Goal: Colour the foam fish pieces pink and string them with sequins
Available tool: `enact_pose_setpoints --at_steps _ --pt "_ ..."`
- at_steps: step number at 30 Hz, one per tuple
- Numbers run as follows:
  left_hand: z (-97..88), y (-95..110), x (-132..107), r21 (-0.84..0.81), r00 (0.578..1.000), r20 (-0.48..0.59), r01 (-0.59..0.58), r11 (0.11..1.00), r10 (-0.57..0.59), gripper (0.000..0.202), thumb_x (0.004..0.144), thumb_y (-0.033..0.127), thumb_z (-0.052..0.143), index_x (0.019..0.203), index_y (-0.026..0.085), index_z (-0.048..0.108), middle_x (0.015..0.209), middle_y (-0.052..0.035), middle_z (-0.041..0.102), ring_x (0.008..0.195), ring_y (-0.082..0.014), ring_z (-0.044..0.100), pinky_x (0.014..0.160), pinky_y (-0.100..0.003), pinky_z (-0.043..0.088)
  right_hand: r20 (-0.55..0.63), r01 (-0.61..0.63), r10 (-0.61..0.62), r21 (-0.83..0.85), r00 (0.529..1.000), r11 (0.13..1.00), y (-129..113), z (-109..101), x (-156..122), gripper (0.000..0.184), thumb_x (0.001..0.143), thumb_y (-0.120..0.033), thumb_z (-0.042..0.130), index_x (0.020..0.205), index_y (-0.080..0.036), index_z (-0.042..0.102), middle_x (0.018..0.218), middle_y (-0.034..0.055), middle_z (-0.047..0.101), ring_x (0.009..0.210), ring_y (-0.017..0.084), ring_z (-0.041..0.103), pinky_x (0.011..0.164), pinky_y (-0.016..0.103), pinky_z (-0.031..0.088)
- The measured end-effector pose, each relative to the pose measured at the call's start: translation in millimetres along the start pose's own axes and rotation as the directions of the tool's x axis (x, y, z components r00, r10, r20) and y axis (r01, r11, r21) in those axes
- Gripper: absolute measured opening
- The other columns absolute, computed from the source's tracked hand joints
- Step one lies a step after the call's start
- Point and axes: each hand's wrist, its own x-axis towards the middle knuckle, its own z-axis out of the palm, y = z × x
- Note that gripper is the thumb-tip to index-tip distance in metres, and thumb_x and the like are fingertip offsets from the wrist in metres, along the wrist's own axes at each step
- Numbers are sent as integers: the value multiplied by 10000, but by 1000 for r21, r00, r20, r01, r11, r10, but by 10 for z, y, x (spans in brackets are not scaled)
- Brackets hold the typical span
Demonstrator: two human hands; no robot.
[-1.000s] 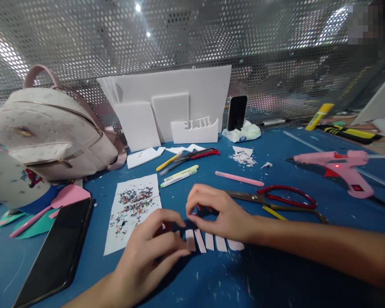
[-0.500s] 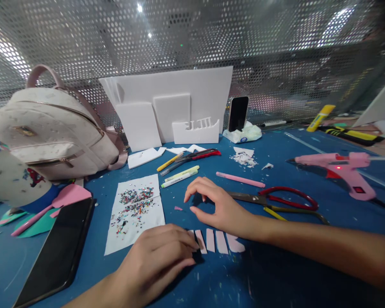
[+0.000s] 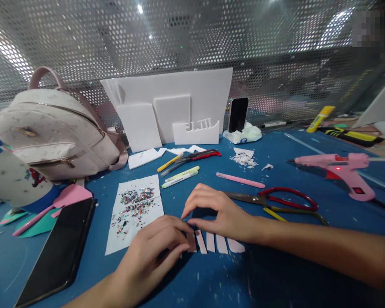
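Observation:
A row of pale pink foam strips lies on the blue table, a rounded one at its right end. My left hand rests palm down at the row's left end, thumb and forefinger apart, fingertips at the edge of the leftmost strip. Just above the row, my right hand curves in from the right. Its thumb and forefinger tips nearly meet beside my left fingers; whatever is between them is too small to make out. A white sheet strewn with shiny multicoloured bits lies beyond my left hand.
Red-handled scissors and a pink pen lie beyond my right hand. A pink glue gun with a lit red light stands at right. A black phone, backpack, and white foam boards surround the left and back.
My right hand has moved down and closer to my left, its fingertips drawing together. The small pink scrap near them is no longer visible. My left fingers have shifted left, baring the leftmost strip.

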Motion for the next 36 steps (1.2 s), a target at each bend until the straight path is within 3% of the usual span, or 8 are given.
enact_pose_setpoints --at_steps 10,13,15,18,20,25,36 --pt "-21 1 -10 -1 1000 17 -7 1000 7 168 951 64 564 983 214 633 1081 -50 696 991 -149 656 872 -250 518 -29 -52 51 -16 998 999 -22 -2 -7 32 884 -169 709 858 -187 701 838 16 642 851 168 551 784 323 437" --pt "-218 5 44 146 999 -41 -15 989 21 111 951 134 602 974 231 651 1129 -40 672 999 -150 645 888 -249 504 -54 -105 105 2 993 994 -25 -9 -10 40 907 -177 668 870 -188 678 807 4 607 798 151 529 723 291 430" --pt "-440 -49 99 299 988 -149 6 954 40 101 962 156 585 947 236 644 1042 -23 678 972 -159 637 900 -277 486 -62 -160 161 31 985 987 -28 -14 -4 62 929 -193 635 874 -185 662 812 3 596 755 135 523 691 275 433" --pt "-798 -256 144 525 966 -252 182 831 -52 67 968 255 581 980 224 639 956 -28 676 824 -172 614 727 -272 469 -63 -223 227 66 972 973 -41 -18 13 90 937 -209 615 858 -182 651 832 10 596 719 124 520 659 264 442" --pt "-976 -445 130 626 964 -246 236 743 -100 138 970 300 551 930 214 652 906 -37 672 795 -193 610 713 -291 447 -56 -236 241 81 969 968 -52 -17 22 95 935 -208 614 851 -182 649 834 13 599 717 123 523 654 262 448" --pt "-1097 -800 42 643 972 -132 235 729 -196 189 939 338 570 878 219 704 897 -43 686 792 -199 618 697 -282 444 -52 -239 244 89 968 967 -67 -19 30 94 931 -198 613 846 -186 652 841 16 612 740 128 537 660 271 450" --pt "-1120 -857 39 628 953 -15 243 739 -301 149 924 299 613 902 233 744 889 -29 697 748 -168 614 672 -262 442 -39 -242 246 97 968 965 -66 -24 22 93 928 -190 621 843 -182 656 839 11 611 757 128 542 651 271 435"
